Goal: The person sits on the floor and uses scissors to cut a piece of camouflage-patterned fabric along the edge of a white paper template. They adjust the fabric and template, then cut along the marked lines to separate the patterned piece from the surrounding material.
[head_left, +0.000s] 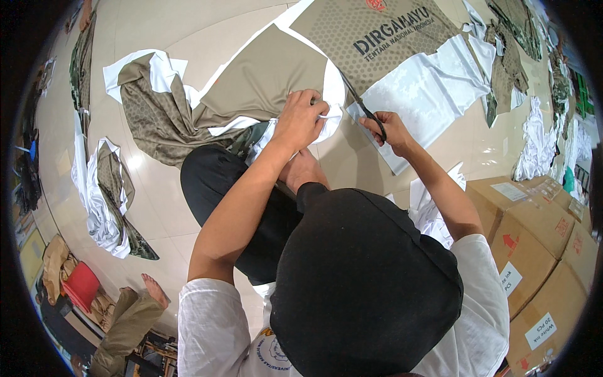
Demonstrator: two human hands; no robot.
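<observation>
Left hand (303, 116) closed on the white edge of a khaki fabric sheet (264, 85), pinching it against the floor just in front of the black-trousered knee (217, 182); right hand (391, 131) gripped around the handles of dark scissors (358, 100), blades pointing up and away, lying along the white margin of the fabric between the plain khaki panel and a printed khaki panel (377, 31) with a dotted pattern, dark lettering and a small red emblem at its top edge.

White offcut (427, 94) spreads right of the scissors; crumpled khaki-and-white scraps (157, 107) lie left of the sheet; another heap (110, 195) further left on the pale tiled floor (188, 25).

Packages: stack of brown cardboard cartons (534, 251) at right, just beside the right elbow; red arrow mark (510, 242) on one side face; white rectangular labels (510, 278) on the near faces, another label (540, 330) lower down, one flat on a top face (509, 191).

Another person's bare foot (154, 290) and khaki trouser leg at lower left.
</observation>
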